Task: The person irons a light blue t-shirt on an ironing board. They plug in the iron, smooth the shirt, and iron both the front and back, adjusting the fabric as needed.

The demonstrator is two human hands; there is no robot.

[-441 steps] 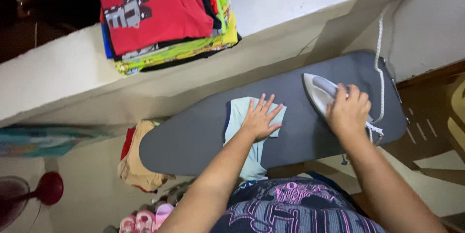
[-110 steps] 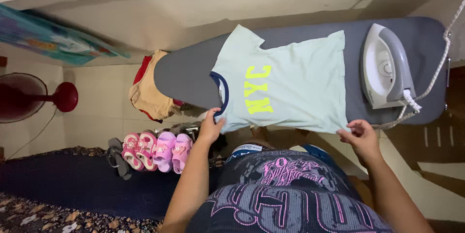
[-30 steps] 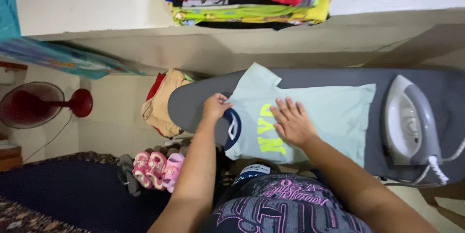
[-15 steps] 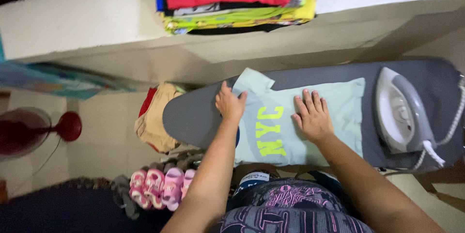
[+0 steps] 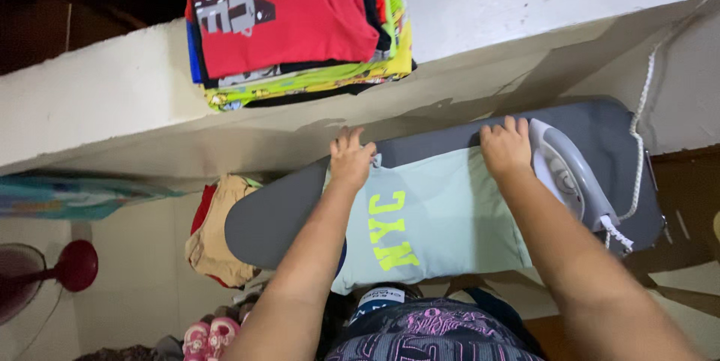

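The pale green T-shirt (image 5: 442, 215) lay flat on the grey ironing board (image 5: 281, 207). The left hand (image 5: 351, 158) pinched its far sleeve edge; the right hand (image 5: 506, 147) seemed to grip the far hem, just beside the iron (image 5: 574, 181).

The far edge of the pale mint short-sleeved T-shirt (image 5: 442, 215) is covered by both hands, and its collar is hidden behind the left forearm. Whether cloth is pinched by the fingers (image 5: 501, 130) cannot be told. The near side of the grey-and-white steam iron (image 5: 574, 181) is masked by the right forearm. The red standing fan (image 5: 45, 275) is cut off by the left edge.
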